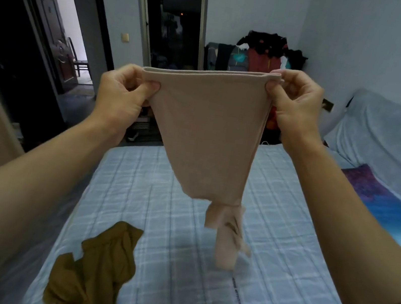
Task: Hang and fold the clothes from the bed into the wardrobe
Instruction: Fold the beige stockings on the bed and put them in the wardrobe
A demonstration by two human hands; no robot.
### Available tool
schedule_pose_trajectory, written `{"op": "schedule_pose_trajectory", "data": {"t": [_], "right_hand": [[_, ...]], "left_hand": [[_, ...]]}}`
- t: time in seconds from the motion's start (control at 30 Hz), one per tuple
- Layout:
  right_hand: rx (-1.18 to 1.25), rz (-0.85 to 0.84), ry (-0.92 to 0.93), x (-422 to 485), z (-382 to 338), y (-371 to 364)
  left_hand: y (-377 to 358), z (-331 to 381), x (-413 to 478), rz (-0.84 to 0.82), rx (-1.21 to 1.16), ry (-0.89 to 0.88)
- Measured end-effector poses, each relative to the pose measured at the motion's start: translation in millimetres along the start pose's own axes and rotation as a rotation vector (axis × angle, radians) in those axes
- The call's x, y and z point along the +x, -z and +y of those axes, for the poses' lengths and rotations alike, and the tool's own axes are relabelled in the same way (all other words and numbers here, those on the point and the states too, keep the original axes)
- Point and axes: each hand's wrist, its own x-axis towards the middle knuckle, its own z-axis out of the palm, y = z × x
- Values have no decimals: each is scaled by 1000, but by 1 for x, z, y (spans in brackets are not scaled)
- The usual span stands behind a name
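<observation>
Your left hand (125, 86) and right hand (293, 98) pinch the beige stretchy tights' (205, 131) waistband taut; let the bunched legs drop straight before folding.

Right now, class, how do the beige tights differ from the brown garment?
The beige tights are pale pinkish; the brown garment is dark mustard. The beige tights hang with the waistband pulled straight between the left hand and right hand; the brown garment lies on the bed, untouched. The beige tights taper downward to dangling legs; the brown garment is a crumpled heap. Both are soft cloth.
</observation>
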Motion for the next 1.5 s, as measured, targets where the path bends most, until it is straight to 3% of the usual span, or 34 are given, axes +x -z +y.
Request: {"op": "schedule_pose_trajectory", "data": {"t": [0.3, 0.57, 0.7, 0.9, 1.07, 1.3, 1.5], "right_hand": [[-75, -96, -118, -113, 0, 23], [-199, -174, -384, -322, 6, 44], [-279, -223, -452, -430, -3, 57], [-326, -225, -534, -556, -22, 80], [-367, -260, -624, -612, -28, 101], [-527, -413, -587, -659, -31, 128], [-568, -479, -575, -701, -44, 151]], "left_hand": [[38, -16, -105, -140, 173, 20], [98, -42, -290, -321, 182, 264], [134, -56, -383, -458, 156, 360], [165, -65, -499, -538, 68, 507], [172, -68, -565, -563, 42, 568], [166, -67, -638, -605, 152, 577], [159, -56, -689, -884, 287, 629]]}}
